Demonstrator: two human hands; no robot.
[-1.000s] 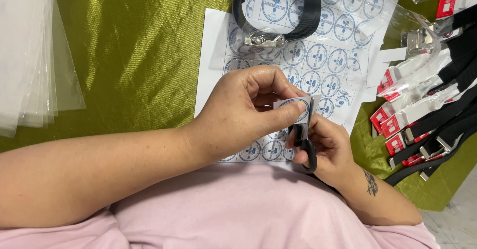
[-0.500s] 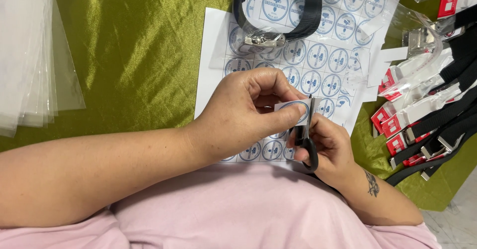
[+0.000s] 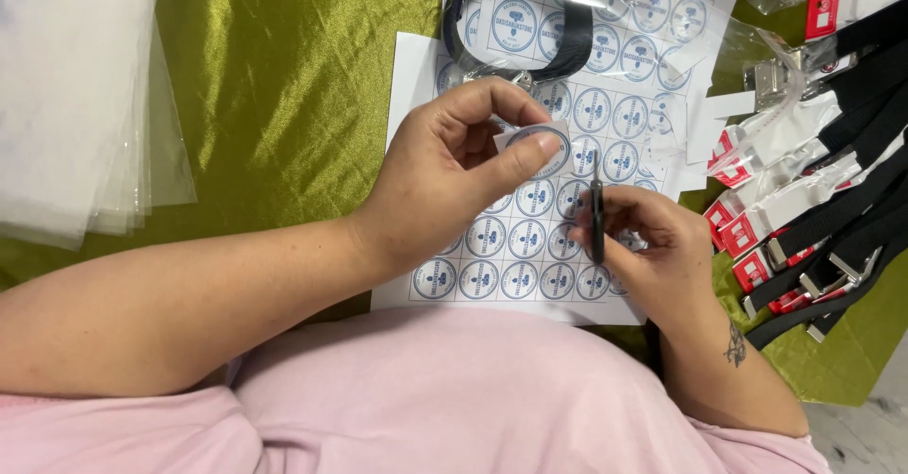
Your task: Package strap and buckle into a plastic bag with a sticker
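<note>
My left hand (image 3: 454,176) pinches a small cut-out paper label with a blue round print (image 3: 537,145) between thumb and fingers, held above the sheet. My right hand (image 3: 653,247) grips black scissors (image 3: 597,211), seen edge-on and upright, just right of the label. Under both hands lies a white sheet of round blue printed labels (image 3: 530,247) in a grid, on a green satin cloth (image 3: 284,86).
A stack of clear plastic bags (image 3: 76,96) lies at the left. A black strap in a clear bag (image 3: 558,20) rests on a second label sheet at the top. Several black belts with metal buckles and red-white tags (image 3: 813,200) lie at the right.
My hands have drawn apart: the left lifted the cut label up and away, and the scissors in my right hand turned upright, off the paper.
</note>
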